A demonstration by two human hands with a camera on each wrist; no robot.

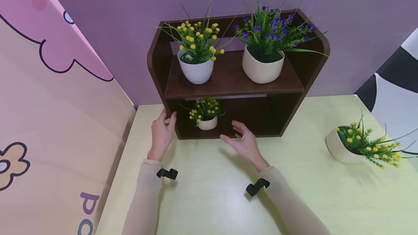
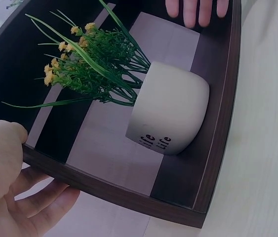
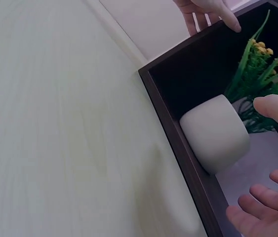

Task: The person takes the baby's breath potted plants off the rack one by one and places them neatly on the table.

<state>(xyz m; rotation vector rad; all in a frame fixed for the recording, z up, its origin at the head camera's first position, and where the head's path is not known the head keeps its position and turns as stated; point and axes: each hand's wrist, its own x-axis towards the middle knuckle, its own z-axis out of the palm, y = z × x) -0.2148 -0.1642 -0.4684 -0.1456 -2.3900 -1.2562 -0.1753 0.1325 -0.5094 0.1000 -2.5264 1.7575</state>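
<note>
A dark brown two-tier shelf [image 1: 233, 93] stands against the purple backdrop. My left hand [image 1: 162, 133] holds the edge of its left side panel, thumb inside and fingers outside, as the left wrist view shows. On the lower tier, toward the left, a small white pot [image 1: 208, 123] of yellow flowers stands upright; "Life" lettering shows on the pot [image 2: 171, 108] in the left wrist view. My right hand [image 1: 245, 145] is held in front of the lower tier, right of that pot. Its thumb and fingers are spread apart with nothing between them.
On the upper tier stand a white pot [image 1: 197, 72] of yellow flowers, left, and a cream pot [image 1: 262, 68] of purple flowers, right. Another yellow-flowered pot [image 1: 343, 148] lies tipped on the table [image 1: 202, 198] at right. A printed panel [image 1: 65, 119] borders the left side.
</note>
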